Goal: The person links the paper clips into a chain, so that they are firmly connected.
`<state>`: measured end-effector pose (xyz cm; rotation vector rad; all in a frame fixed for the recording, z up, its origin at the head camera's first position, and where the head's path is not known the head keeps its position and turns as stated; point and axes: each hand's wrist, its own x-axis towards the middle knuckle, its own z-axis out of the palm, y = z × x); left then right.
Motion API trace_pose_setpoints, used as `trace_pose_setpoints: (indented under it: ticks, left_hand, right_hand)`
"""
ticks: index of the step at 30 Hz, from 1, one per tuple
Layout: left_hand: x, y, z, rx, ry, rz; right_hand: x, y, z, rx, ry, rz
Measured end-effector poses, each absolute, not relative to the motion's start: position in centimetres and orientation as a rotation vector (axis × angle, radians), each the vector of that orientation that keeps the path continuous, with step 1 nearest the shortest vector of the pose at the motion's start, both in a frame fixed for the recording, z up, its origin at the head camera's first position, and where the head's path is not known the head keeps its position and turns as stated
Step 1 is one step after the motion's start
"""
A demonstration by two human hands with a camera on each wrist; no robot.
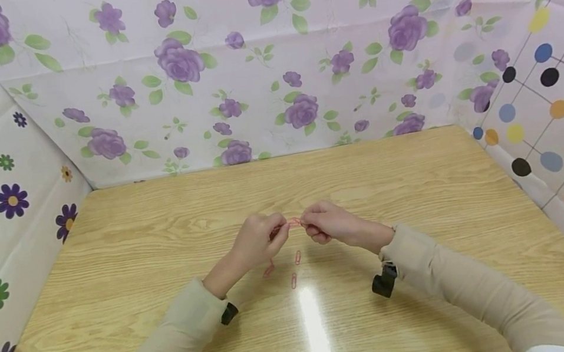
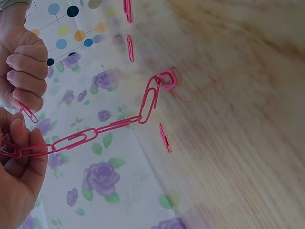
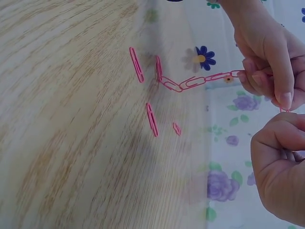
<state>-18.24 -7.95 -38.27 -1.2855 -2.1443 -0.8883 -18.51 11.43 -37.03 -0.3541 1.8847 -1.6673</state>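
Observation:
My left hand (image 1: 260,237) pinches a chain of linked pink paper clips (image 2: 76,138). Its lower end hangs from the fingers down to the tabletop, where the last clip (image 2: 167,78) lies. Close by on the right, my right hand (image 1: 335,223) pinches a pink paper clip (image 2: 28,113) between thumb and curled fingers. In the head view the two hands almost meet, with pink wire (image 1: 294,222) spanning the small gap. Fingertips hide how the clip and the chain's upper end lie against each other.
Loose pink paper clips lie on the wooden table (image 1: 161,233): one (image 1: 298,257) below the hands, another (image 1: 293,281) nearer me, and a third (image 3: 177,128) farther off in the right wrist view. Patterned sheets (image 1: 270,82) stand along the back and both sides.

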Motion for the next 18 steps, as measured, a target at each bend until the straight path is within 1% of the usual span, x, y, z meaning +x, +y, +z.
trace_pose_setpoints:
  ticks: [8, 18]
  left_hand:
    - [-18.3, -8.3, -38.4, -1.241, -2.186, -0.859]
    - [-18.7, -9.5, -38.4, -1.217, -2.261, -1.078]
  right_hand:
    - [-18.3, 10.9, -36.8, -0.366, 1.916, -1.674]
    - [-18.7, 11.4, -36.9, -0.411, 2.059, -1.656]
